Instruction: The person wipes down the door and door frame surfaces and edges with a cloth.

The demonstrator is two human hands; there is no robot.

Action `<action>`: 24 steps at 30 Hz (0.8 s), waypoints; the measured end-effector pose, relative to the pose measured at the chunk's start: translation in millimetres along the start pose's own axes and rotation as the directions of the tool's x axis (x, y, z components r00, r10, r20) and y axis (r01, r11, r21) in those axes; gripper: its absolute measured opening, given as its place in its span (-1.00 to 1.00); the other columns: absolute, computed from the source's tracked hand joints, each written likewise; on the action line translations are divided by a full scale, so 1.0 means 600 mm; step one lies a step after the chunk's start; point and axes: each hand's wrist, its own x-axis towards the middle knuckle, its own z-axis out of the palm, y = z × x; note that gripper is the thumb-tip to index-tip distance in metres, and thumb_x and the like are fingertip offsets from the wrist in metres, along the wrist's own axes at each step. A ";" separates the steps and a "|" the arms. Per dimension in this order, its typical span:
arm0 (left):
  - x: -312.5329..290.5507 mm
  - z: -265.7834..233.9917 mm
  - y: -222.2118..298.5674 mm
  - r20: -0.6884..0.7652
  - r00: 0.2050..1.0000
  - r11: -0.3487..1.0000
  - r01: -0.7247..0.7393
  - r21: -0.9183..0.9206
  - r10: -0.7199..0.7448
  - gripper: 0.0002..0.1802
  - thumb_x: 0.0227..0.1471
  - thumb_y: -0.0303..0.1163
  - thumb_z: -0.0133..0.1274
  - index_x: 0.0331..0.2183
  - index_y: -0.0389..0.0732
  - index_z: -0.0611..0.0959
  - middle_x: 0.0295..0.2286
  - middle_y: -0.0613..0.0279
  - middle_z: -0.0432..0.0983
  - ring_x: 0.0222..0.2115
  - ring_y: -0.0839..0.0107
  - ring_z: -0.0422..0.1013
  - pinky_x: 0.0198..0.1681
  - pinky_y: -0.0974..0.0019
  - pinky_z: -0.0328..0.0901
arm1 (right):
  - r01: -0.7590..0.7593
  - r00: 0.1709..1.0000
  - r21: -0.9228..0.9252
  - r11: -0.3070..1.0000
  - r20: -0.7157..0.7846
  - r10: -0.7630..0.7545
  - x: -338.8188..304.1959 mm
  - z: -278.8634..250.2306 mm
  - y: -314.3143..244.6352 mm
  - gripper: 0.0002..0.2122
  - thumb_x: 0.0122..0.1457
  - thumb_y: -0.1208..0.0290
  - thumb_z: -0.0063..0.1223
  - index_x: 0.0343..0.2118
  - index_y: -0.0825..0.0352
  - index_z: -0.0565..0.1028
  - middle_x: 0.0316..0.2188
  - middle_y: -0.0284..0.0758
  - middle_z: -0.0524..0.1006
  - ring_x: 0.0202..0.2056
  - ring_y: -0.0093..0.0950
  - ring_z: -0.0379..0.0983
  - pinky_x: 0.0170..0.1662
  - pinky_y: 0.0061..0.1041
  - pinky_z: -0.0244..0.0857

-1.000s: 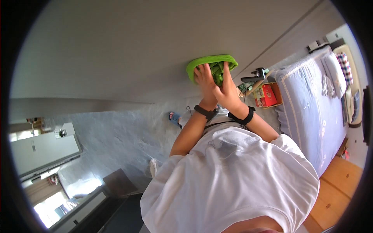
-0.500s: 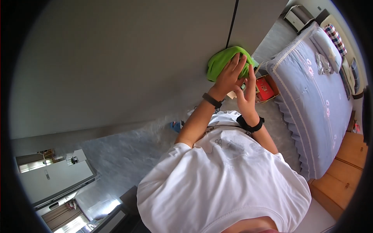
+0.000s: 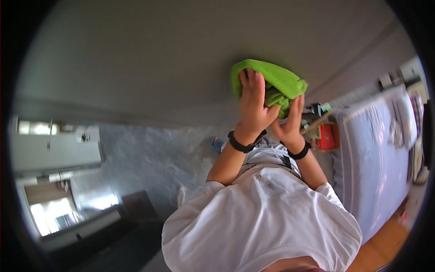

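Note:
A bright green cloth [image 3: 284,78], folded and bunched, is held up in front of a large grey panel [image 3: 149,59]. My left hand [image 3: 253,106] has its fingers against the cloth's left part, their tips under its upper fold. My right hand [image 3: 291,126] grips the lower right part, the cloth's bunched end lying between thumb and fingers. Whether the cloth touches the panel I cannot tell. Each wrist wears a dark band.
A bed with a pale lilac cover [image 3: 371,158] stands on the right. Between it and me is a box with a red item [image 3: 325,137]. Grey floor [image 3: 136,158] stretches left toward a white door [image 3: 59,152]. A blue slipper [image 3: 217,145] shows below my left arm.
The view has turned, so the bed sits farther right and the panel's dark seam is not seen clearly. The cloth has changed shape, and my left hand has gone from lying over it to beneath its fold.

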 end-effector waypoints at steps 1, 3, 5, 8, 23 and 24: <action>0.003 -0.019 -0.005 -0.026 1.000 0.998 0.018 0.068 -0.017 0.06 -0.04 -0.35 0.30 0.33 -0.43 0.05 0.28 -0.45 -0.02 0.31 -0.44 -0.14 0.31 -0.17 -0.02 | 0.071 0.997 0.027 0.997 -0.016 -0.070 0.015 0.021 0.007 -0.12 -0.01 0.49 0.23 0.40 0.30 0.03 0.35 0.25 -0.02 0.36 0.21 -0.06 0.32 0.05 -0.04; 0.007 -0.044 -0.012 -0.081 0.989 0.993 0.122 -0.012 -0.122 0.01 -0.01 -0.28 0.24 0.33 -0.38 0.09 0.27 -0.43 0.04 0.23 -0.54 0.01 0.28 -0.32 -0.03 | 0.159 0.982 -0.129 0.979 -0.080 -0.170 0.043 0.060 0.005 -0.13 0.08 0.36 0.26 0.42 0.23 -0.01 0.36 0.25 -0.04 0.35 0.27 -0.09 0.30 0.15 -0.14; -0.009 -0.060 -0.023 -0.071 0.976 0.977 0.201 -0.072 -0.206 0.02 0.01 -0.25 0.25 0.32 -0.42 0.07 0.26 -0.41 0.07 0.24 -0.52 0.01 0.28 -0.23 0.05 | 0.175 0.979 -0.084 0.981 -0.089 -0.182 0.042 0.094 -0.008 -0.16 0.18 0.31 0.22 0.42 0.21 -0.06 0.37 0.22 -0.09 0.36 0.28 -0.14 0.30 0.21 -0.20; -0.021 -0.084 -0.042 -0.190 0.956 0.975 0.219 -0.036 -0.222 0.07 -0.04 -0.45 0.31 0.34 -0.40 0.04 0.26 -0.46 0.04 0.21 -0.22 0.25 0.22 0.02 0.21 | 0.205 0.976 0.033 0.978 -0.077 -0.202 0.045 0.143 -0.040 -0.26 0.26 0.30 0.15 0.41 0.20 -0.01 0.39 0.13 -0.12 0.37 0.25 -0.17 0.33 0.19 -0.20; -0.020 -0.309 -0.253 -0.476 0.852 0.973 0.152 -0.174 -0.218 0.28 -0.14 -0.45 0.28 0.37 -0.36 -0.25 0.36 -0.26 -0.57 -0.18 0.24 0.43 -0.14 0.28 0.39 | 0.476 0.861 -0.149 0.867 -0.122 -0.494 0.088 0.412 -0.186 -0.43 0.28 0.19 0.08 0.25 0.38 0.23 0.22 0.05 0.11 0.20 0.02 0.15 0.14 0.03 0.18; -0.017 -0.324 -0.257 -0.444 0.871 0.977 0.161 -0.141 -0.208 0.31 -0.12 -0.43 0.30 0.36 -0.35 -0.30 0.37 -0.25 -0.55 -0.21 0.24 0.42 -0.16 0.29 0.39 | 0.444 0.875 -0.168 0.880 -0.132 -0.467 0.085 0.423 -0.195 -0.44 0.30 0.15 0.04 0.27 0.31 0.21 0.23 0.02 0.13 0.20 0.01 0.15 0.15 0.03 0.16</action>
